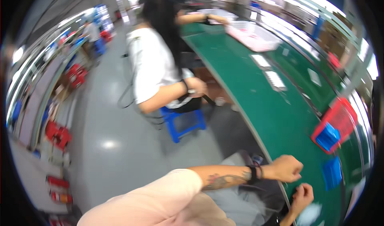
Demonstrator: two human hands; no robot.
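Observation:
My left hand (286, 168) is closed over the near edge of the green table (256, 94), its fingers curled in. Whatever it may hold is hidden. A black band is round that wrist. Just nearer to me, my right hand (303, 197) is also closed, fingers bent together, with nothing I can name in them. A blurred whitish, see-through thing (310, 214) lies next to the right hand. Beyond the hands, to the right, lies a blue piece (332, 173), its kind unclear. Past it, a red plastic basket (346, 114) holds a blue bin-like piece (328, 137).
A co-worker (154, 62) in white sits on a blue stool (184, 124) at the table's left, one arm reaching to a clear tray (256, 38) with pink contents. White strips (275, 80) lie on the table. Left, across the grey floor (108, 118), stands another bench.

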